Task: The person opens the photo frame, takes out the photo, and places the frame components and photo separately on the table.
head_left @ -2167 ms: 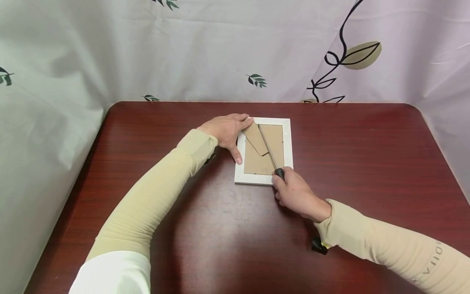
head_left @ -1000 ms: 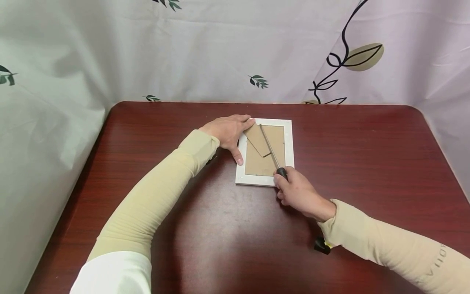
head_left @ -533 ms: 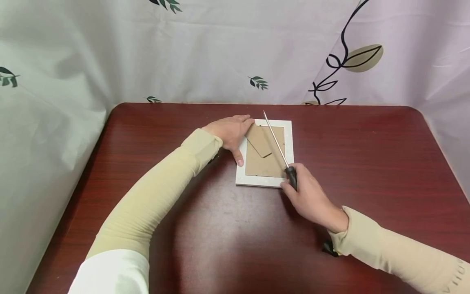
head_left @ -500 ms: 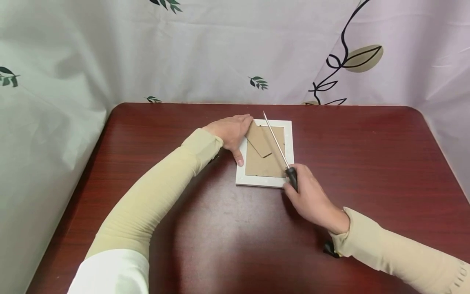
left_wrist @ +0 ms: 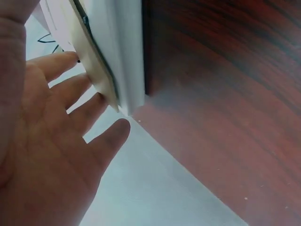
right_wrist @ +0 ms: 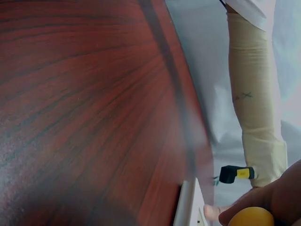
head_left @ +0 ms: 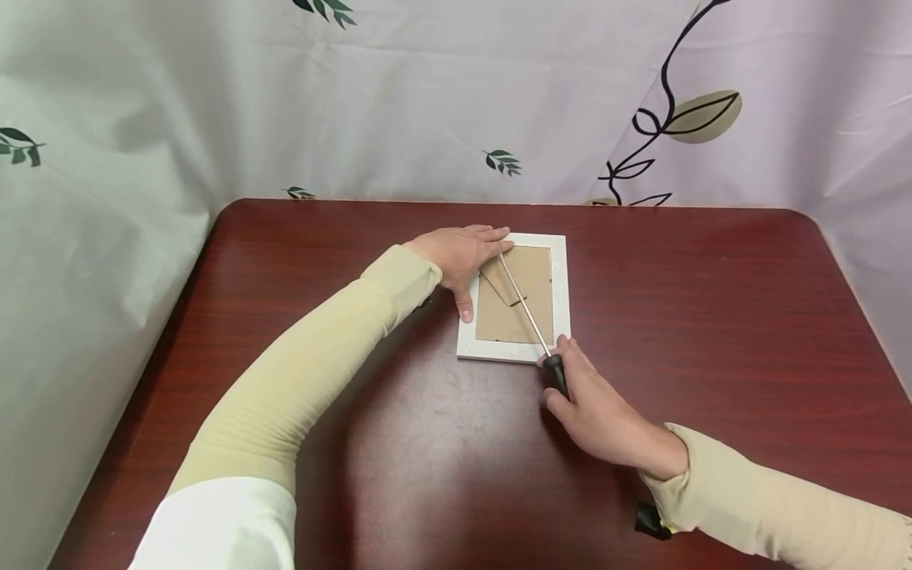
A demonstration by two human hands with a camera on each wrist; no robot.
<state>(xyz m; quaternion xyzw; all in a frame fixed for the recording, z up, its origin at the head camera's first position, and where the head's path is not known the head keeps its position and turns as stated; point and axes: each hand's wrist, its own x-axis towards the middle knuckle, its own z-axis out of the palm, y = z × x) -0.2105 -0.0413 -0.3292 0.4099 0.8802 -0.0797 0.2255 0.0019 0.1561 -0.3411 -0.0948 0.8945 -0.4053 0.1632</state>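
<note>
A white picture frame (head_left: 560, 293) lies back side up on the table, its brown backing board (head_left: 533, 323) showing. A stand flap (head_left: 503, 284) is on the backing. My left hand (head_left: 459, 255) rests on the frame's upper left, thumb spread along the left side and fingers over the top corner. In the left wrist view its fingers (left_wrist: 84, 108) lie extended by the flap's edge. My right hand (head_left: 602, 416) holds a screwdriver (head_left: 556, 375) by its black handle, and the shaft slants across the flap with its tip near my left fingers. The handle's yellow end (right_wrist: 251, 217) shows in the right wrist view.
The dark red wooden table (head_left: 712, 317) has rounded back corners. A pale curtain (head_left: 399, 95) with leaf prints hangs behind it and at both sides. A black device (head_left: 651, 520) sits under my right cuff, another (right_wrist: 230, 174) at my left cuff.
The screwdriver's tip, earlier raised past the frame's top edge, has come down and left to my left fingers. My right hand has drawn back nearer me. My left fingers have slid right.
</note>
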